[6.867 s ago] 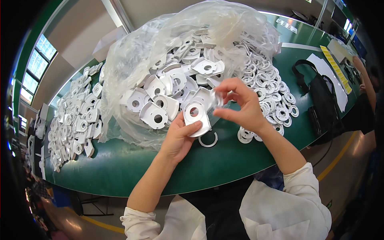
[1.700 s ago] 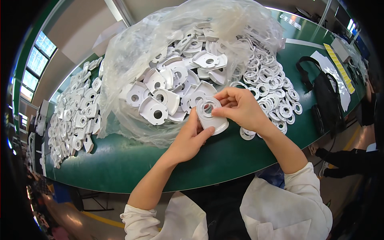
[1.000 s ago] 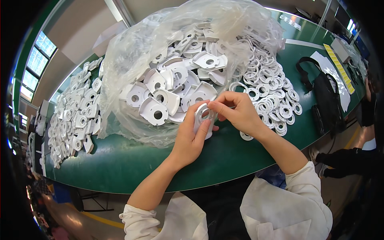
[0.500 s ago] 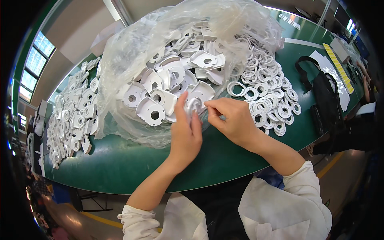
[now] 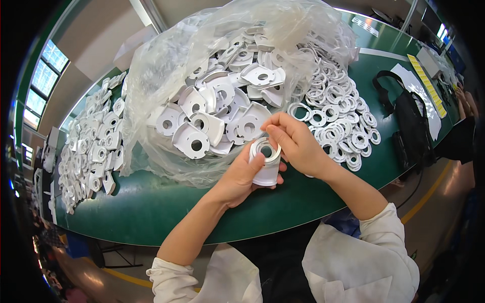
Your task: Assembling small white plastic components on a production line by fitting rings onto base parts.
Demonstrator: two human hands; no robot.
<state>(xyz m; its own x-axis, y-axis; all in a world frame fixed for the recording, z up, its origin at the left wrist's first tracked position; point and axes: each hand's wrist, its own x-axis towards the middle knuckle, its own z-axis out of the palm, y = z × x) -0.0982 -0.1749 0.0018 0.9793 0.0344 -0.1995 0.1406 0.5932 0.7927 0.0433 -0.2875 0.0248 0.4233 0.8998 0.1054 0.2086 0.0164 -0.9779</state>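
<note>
In front of the open bag, my left hand (image 5: 236, 178) grips a white plastic part (image 5: 266, 175) with a curved lower edge and a round hole. A pale ring (image 5: 276, 156) lies around that hole. The thumb rests on the part's face, with the fingers behind it. My right hand (image 5: 299, 149) is just above and right of the part, its thumb and forefinger pinched together. What they hold, if anything, is too small to make out. Loose white plates with holes (image 5: 191, 141) fill the clear plastic bag (image 5: 146, 76) beyond my hands.
A pile of white rings (image 5: 338, 116) lies to the right of the bag. At the left are many plates fitted with rings (image 5: 93, 151). A black bag (image 5: 409, 121) and a yellow strip (image 5: 428, 86) sit on the green table (image 5: 166, 207) at the far right.
My left hand has turned palm up and come nearer, with the white part now plainly seen in it. The right hand has shifted slightly, still pinched.
</note>
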